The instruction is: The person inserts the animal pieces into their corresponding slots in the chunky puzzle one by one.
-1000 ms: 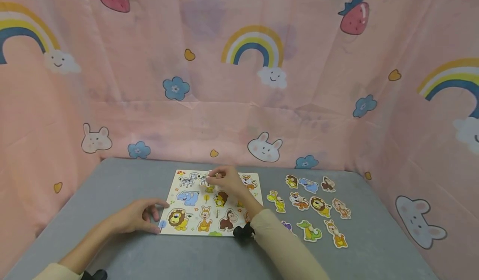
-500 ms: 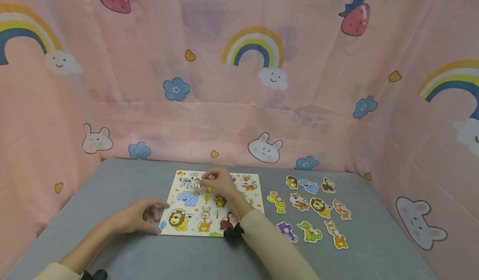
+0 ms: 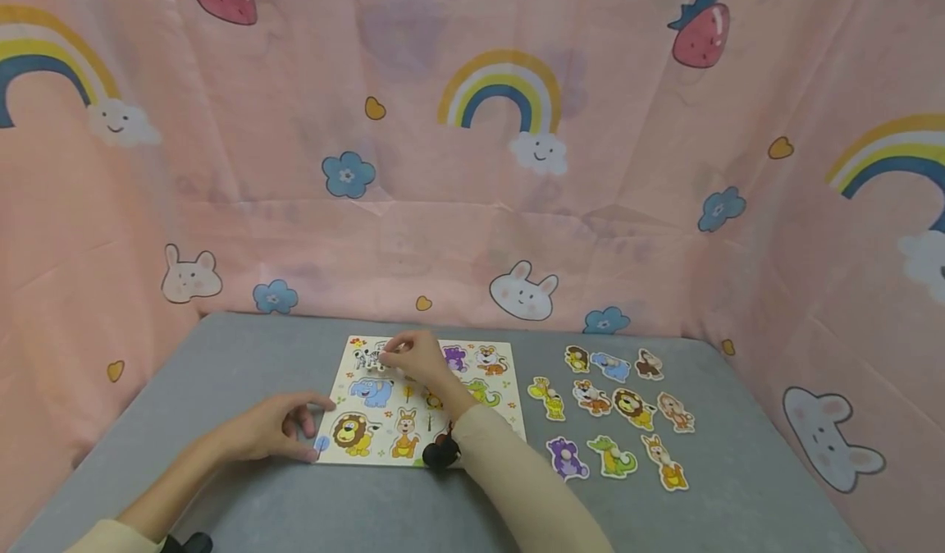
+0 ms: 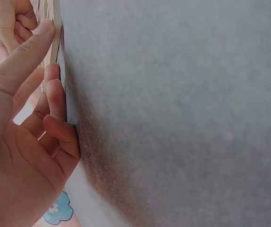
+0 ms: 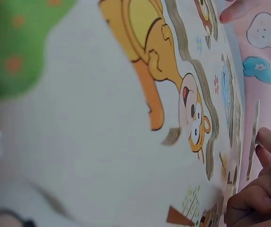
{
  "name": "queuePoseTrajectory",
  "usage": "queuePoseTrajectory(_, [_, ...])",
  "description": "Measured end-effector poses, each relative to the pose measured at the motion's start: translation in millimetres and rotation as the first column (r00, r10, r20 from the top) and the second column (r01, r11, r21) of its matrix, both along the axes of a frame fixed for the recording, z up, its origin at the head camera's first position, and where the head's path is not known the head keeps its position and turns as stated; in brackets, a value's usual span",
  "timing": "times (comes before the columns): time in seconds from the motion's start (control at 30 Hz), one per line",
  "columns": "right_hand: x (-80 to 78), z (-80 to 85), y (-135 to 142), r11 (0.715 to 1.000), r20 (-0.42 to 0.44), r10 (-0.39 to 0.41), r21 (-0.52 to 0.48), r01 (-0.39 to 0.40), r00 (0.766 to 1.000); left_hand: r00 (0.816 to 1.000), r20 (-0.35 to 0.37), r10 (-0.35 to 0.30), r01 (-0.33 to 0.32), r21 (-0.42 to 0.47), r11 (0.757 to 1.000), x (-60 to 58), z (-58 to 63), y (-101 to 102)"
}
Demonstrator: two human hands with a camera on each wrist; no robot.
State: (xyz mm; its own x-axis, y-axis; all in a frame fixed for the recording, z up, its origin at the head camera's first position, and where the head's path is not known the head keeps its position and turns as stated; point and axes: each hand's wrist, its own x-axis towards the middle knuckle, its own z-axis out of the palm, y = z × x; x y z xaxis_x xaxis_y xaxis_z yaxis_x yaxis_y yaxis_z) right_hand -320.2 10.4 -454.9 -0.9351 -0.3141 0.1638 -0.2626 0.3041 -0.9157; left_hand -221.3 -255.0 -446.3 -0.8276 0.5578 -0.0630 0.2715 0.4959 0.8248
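A white puzzle board (image 3: pixel 335 446) with printed animals lies on the grey table. My right hand (image 3: pixel 417 360) pinches a thin zebra puzzle piece (image 3: pixel 375 359) between thumb and fingers, over the printed zebra at the board's far left. The right wrist view shows this zebra puzzle piece (image 5: pixel 254 142) edge-on, apart from the board. My left hand (image 3: pixel 276 427) touches the board's left edge with thumb and index finger, its other fingers loosely bent. In the left wrist view its thumb lies against the board's edge (image 4: pixel 56 35). The right hand partly covers the board's middle pictures.
Several loose animal pieces lie right of the board, among them a lion piece (image 3: pixel 632 409), a purple hippo-like piece (image 3: pixel 567 459), a crocodile piece (image 3: pixel 611 458) and a kangaroo piece (image 3: pixel 666 463). A pink printed cloth (image 3: pixel 443 233) stands behind and beside the table (image 3: pixel 258 504).
My right hand has moved left across the board with the zebra puzzle piece, from beside the printed zebra to over it. My left hand has stayed at the board's left edge.
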Motion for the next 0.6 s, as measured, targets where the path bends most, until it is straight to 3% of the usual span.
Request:
queuePoseTrajectory(0.27, [-6.3, -0.8, -11.0, 1.0, 0.036, -0.001, -0.004, 0.002, 0.999, 1.0, 0.001, -0.002, 0.002, -0.004, 1.0, -1.8, -1.9, -1.2])
queuePoseTrajectory(0.6, [-8.2, 3.5, -24.6, 0.995, 0.046, -0.058, 0.082, 0.054, 0.997, 1.0, -0.005, -0.018, 0.018, 0.011, 1.0, -2.2, -1.3, -2.1])
